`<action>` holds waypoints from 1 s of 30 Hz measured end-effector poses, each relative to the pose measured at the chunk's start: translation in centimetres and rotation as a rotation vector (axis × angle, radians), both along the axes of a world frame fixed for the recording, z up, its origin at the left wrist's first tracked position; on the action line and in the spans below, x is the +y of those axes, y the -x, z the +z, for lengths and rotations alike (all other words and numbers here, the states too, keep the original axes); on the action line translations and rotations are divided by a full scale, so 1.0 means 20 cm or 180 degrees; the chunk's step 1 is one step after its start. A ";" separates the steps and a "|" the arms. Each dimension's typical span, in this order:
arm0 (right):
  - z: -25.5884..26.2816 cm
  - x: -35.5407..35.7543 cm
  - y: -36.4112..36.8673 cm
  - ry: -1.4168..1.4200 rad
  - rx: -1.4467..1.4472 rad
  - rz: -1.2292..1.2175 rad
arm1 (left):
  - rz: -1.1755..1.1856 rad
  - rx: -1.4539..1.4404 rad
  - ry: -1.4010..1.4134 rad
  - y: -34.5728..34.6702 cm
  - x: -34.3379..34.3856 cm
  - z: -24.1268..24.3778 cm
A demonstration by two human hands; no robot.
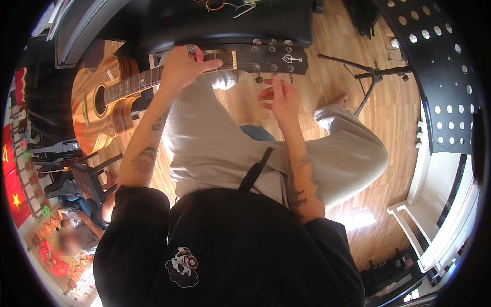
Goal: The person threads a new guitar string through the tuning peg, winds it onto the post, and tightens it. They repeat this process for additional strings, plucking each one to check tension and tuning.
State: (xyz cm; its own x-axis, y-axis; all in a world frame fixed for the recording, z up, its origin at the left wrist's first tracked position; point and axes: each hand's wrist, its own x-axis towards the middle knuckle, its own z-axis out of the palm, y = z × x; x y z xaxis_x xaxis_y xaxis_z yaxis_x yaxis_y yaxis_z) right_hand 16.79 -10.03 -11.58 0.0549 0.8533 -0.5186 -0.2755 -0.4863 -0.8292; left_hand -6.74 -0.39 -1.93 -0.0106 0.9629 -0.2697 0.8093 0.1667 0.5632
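Observation:
An acoustic guitar with a striped wooden body [90, 96] lies across in front of me, its neck [153, 75] pointing right. My left hand [180, 67] is wrapped over the neck, thumb laid along the fretboard [213, 61] close to the nut [234, 60]. The curled fingers are partly hidden. A dark headstock [282, 59] with a heart-and-key inlay carries metal tuning pegs [259, 78] on both edges. At its near edge, the fingertips of my right hand [282, 99] meet at the middle peg, covering its button. Some thin strings show near the nut.
A black padded bench [230, 28] stands beyond the neck, with a metal hand tool [245, 8] and an orange coil [215, 4] on it. At right are a tripod base [374, 73] and a perforated black music stand [445, 96]. A person [82, 230] sits far left near a black chair [90, 178].

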 end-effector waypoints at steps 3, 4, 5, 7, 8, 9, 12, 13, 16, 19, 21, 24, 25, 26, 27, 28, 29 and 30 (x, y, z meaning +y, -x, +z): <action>-0.02 0.00 0.00 0.0417 0.2064 -0.0147 | -0.0052 0.0257 -0.0051 0.01 -0.01 0.00; -0.05 -0.01 0.00 0.0407 0.2247 -0.0267 | -0.0045 0.0223 -0.0088 0.01 -0.02 -0.01; -0.07 -0.01 0.01 0.0396 0.2432 -0.0385 | -0.0032 0.0211 -0.0079 0.01 -0.02 -0.02; -0.14 -0.02 0.01 0.0306 0.2198 -0.0507 | -0.0055 0.0208 -0.0232 0.01 -0.04 -0.06; -0.18 -0.02 0.01 0.0204 0.1827 -0.0485 | -0.0076 0.0266 -0.0422 -0.01 -0.05 -0.08; -0.20 -0.02 0.01 -0.0072 0.1584 -0.0438 | -0.0062 0.0403 -0.0634 0.01 -0.05 -0.08; -0.23 -0.02 0.02 -0.0882 -0.0814 -0.0420 | 0.0111 0.0753 -0.0403 -0.02 -0.08 -0.05; -0.23 -0.02 0.02 -0.1495 -0.1655 -0.0456 | 0.0019 0.0418 0.0049 -0.02 -0.06 -0.02; -0.23 -0.02 0.01 -0.1238 -0.1874 -0.0421 | 0.0150 0.0485 -0.0071 -0.04 -0.05 0.02; -0.23 -0.03 0.01 0.0217 0.1017 -0.0490 | 0.0173 0.0423 -0.0073 -0.04 -0.06 0.04; -0.24 -0.04 0.01 0.0095 0.2404 -0.0694 | 0.0227 0.0442 -0.0118 -0.04 -0.07 0.04; -0.27 -0.02 0.00 -0.0074 0.2653 -0.0898 | 0.0271 0.0367 -0.0066 -0.03 -0.08 0.03; -0.28 -0.01 0.00 -0.0173 0.2136 -0.0878 | 0.0263 0.0383 -0.0045 -0.04 -0.08 0.03; -0.28 0.01 -0.01 -0.0363 0.1134 -0.0606 | 0.0288 0.0419 0.0005 -0.03 -0.08 0.03; -0.27 0.01 -0.03 -0.0582 -0.0171 -0.0262 | 0.0259 0.0410 -0.0016 -0.04 -0.07 0.04; -0.27 0.02 -0.05 -0.0708 -0.1423 0.0096 | 0.0258 0.0414 -0.0004 -0.04 -0.07 0.04; -0.26 0.03 -0.07 -0.0798 -0.1554 0.0293 | 0.0285 0.0486 0.0082 -0.04 -0.07 0.04; -0.25 0.02 -0.09 -0.0810 -0.1625 0.0483 | 0.0247 0.0467 0.0036 -0.04 -0.07 0.04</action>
State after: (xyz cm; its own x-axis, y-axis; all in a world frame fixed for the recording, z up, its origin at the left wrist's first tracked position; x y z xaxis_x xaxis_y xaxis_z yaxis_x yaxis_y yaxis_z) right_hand 18.65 -9.54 -16.56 0.1114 0.9652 -0.2366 0.2462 -0.2575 -0.9344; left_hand -5.89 -1.74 -1.10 -0.1250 0.9546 -0.2705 0.8672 0.2376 0.4376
